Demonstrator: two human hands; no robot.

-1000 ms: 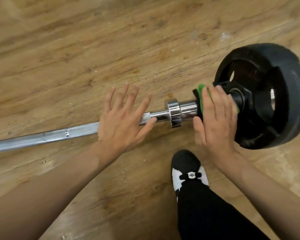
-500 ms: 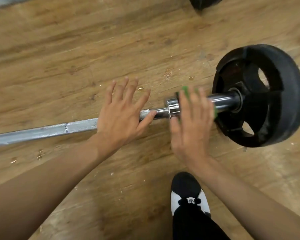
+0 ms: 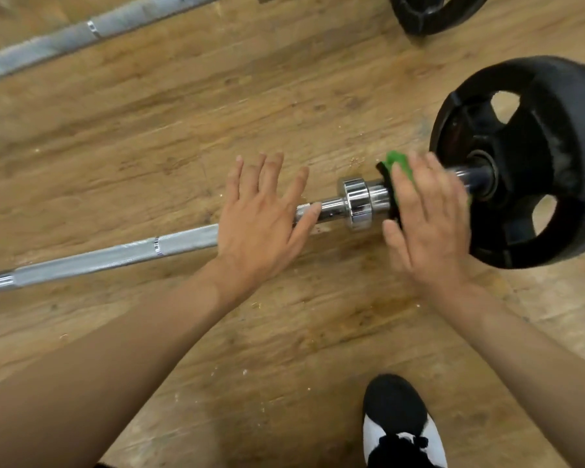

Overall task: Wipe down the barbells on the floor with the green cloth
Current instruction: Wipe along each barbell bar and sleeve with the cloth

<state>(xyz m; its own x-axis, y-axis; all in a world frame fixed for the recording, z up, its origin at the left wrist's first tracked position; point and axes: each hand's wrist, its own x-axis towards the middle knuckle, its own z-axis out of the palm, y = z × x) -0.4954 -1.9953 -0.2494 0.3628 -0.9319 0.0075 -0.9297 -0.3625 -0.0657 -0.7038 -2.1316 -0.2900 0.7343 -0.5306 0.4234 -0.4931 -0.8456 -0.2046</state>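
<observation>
Okay, left hand (image 3: 260,224) lies palm-down on the barbell (image 3: 115,256) shaft just beside the chrome collar (image 3: 357,202), fingers straight and spread, thumb tip on the bar. Its grip is wide open, nothing clasped. The right hand (image 3: 426,224) is flat too, fingers straight and together, pressing the green cloth (image 3: 397,163) onto the sleeve between the collar and the black weight plate (image 3: 554,163); no curl round the cloth. Both forearms are bare and reach in from the bottom edge.

The cloth is mostly hidden under the right palm. Only a green corner and a dark edge show, and the hand is motion-blurred. The bar is cut off at the left edge, the plate at the right.

The shaft is knurled grey steel; collar and sleeve are shiny. The plate looks rubbery, with cut-out openings. A second barbell (image 3: 65,40) and another plate (image 3: 433,11) lie at the top, both cropped. The wooden floor (image 3: 149,130) is worn and specked. A black-and-white shoe (image 3: 397,413) sits at bottom right.
</observation>
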